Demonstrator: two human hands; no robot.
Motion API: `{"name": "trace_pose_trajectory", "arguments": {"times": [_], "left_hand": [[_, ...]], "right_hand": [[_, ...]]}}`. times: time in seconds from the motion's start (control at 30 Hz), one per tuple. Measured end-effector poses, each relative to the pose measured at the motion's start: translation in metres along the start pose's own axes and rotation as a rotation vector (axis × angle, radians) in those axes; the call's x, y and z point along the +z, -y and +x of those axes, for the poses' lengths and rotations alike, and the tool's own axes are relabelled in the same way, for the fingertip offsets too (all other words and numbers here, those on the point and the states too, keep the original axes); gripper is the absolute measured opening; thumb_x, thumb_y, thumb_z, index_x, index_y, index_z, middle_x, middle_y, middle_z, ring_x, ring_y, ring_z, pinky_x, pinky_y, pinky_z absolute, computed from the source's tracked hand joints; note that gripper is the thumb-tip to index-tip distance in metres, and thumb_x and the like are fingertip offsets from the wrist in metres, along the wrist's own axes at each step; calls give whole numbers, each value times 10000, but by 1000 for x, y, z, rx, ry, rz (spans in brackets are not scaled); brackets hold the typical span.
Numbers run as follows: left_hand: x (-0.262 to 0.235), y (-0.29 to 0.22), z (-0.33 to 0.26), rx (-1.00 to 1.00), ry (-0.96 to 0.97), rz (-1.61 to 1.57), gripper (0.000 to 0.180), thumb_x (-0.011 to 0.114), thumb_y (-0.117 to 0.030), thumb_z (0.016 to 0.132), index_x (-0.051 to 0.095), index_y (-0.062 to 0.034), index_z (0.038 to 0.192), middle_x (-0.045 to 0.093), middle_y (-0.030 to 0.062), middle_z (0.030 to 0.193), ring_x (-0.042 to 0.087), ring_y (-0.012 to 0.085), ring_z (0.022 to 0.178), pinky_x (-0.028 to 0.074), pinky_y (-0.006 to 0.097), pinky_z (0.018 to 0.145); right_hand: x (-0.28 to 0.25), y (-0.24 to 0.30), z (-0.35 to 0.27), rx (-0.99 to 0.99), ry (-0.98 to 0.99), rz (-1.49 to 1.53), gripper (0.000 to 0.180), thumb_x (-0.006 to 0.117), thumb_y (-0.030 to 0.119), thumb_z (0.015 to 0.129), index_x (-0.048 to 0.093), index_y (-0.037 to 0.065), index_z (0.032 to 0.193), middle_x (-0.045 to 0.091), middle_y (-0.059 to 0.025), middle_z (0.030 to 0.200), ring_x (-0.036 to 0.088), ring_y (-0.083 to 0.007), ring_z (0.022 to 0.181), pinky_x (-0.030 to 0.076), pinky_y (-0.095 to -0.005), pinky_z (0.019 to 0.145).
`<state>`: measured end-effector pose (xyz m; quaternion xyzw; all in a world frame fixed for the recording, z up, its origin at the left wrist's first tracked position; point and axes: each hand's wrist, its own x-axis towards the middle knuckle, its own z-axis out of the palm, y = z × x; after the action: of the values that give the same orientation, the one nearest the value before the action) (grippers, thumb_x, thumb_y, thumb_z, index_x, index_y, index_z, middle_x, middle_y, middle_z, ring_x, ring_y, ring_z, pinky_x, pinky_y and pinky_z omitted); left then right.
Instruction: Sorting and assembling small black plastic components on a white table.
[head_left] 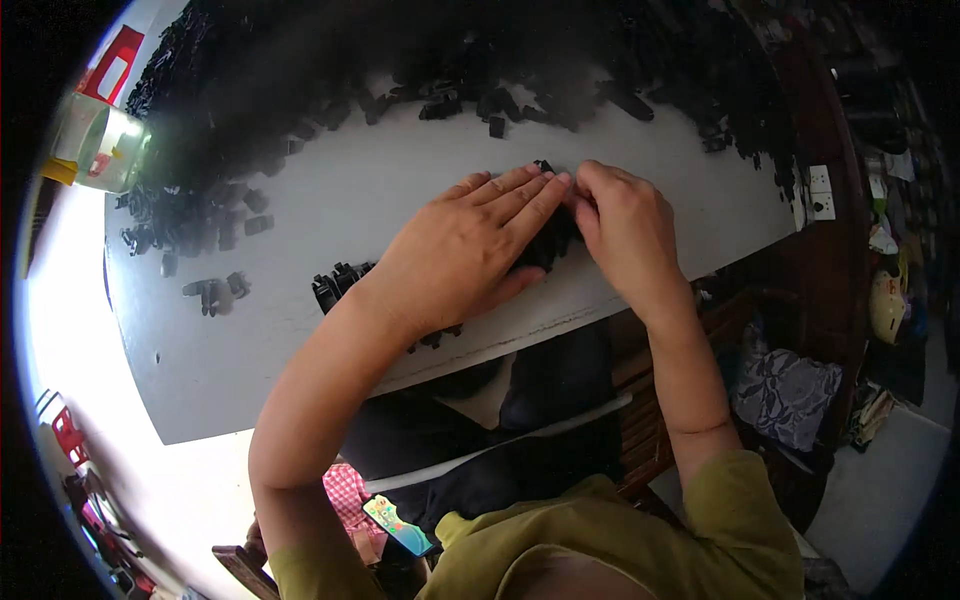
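A row of black plastic parts lies slantwise on the grey table, mostly covered by my left hand and forearm. My left hand rests flat over the row, its fingers stretched toward the upper right and its thumb apart on the near side. Close against its fingertips is my right hand, with the fingers curled in and pressed together at the row's right end. Whatever those fingers hold is hidden. Between the two hands, dark parts of the row show.
Heaps of small black parts cover the far side of the grey table. A few loose pieces lie at the left. A clear plastic container stands at the far left edge. A white power socket is at the right corner.
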<state>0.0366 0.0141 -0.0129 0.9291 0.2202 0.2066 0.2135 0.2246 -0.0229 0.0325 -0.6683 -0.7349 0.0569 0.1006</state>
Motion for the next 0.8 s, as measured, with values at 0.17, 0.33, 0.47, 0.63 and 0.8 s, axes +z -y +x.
{"name": "trace_pose_trajectory", "arguments": {"times": [0.17, 0.33, 0.47, 0.63, 0.8], "left_hand": [[-4, -3, 3, -8, -2, -9, 769, 672, -273, 834, 298, -27, 1460, 417, 151, 1454, 391, 295, 1354, 341, 431, 1109], [4, 3, 1, 9, -25, 12, 738, 659, -279, 848, 315, -29, 1452, 441, 162, 1433, 405, 294, 1345, 346, 424, 1104], [-2, 0, 2, 27, -32, 8, 716, 653, -295, 853, 337, -30, 1439, 460, 161, 1418, 412, 287, 1341, 347, 417, 1104], [3, 3, 1, 39, -66, 23, 670, 652, -284, 849, 388, -24, 1406, 480, 154, 1401, 424, 276, 1333, 352, 408, 1096], [4, 2, 1, 46, -68, 24, 632, 655, -280, 841, 438, -28, 1378, 498, 141, 1389, 436, 259, 1326, 352, 401, 1095]], "right_hand": [[1, -2, 3, -75, -27, -29, 43, 580, 49, 864, 571, 25, 898, 641, -136, 838, 639, -351, 785, 512, -444, 660], [14, -18, 1, -55, -29, -27, 68, 582, 94, 895, 573, 29, 914, 633, -132, 819, 633, -329, 734, 497, -430, 633], [12, -22, -30, 75, -111, 401, 185, 689, 122, 848, 582, 31, 969, 620, -108, 825, 609, -286, 674, 492, -363, 593], [27, -26, -42, -259, -311, 205, 284, 735, 43, 789, 608, 8, 1041, 637, -130, 912, 653, -278, 740, 534, -334, 627], [30, -36, -49, -390, -384, 84, 191, 729, -30, 765, 641, -11, 934, 651, -136, 912, 663, -275, 765, 542, -340, 647]]}}
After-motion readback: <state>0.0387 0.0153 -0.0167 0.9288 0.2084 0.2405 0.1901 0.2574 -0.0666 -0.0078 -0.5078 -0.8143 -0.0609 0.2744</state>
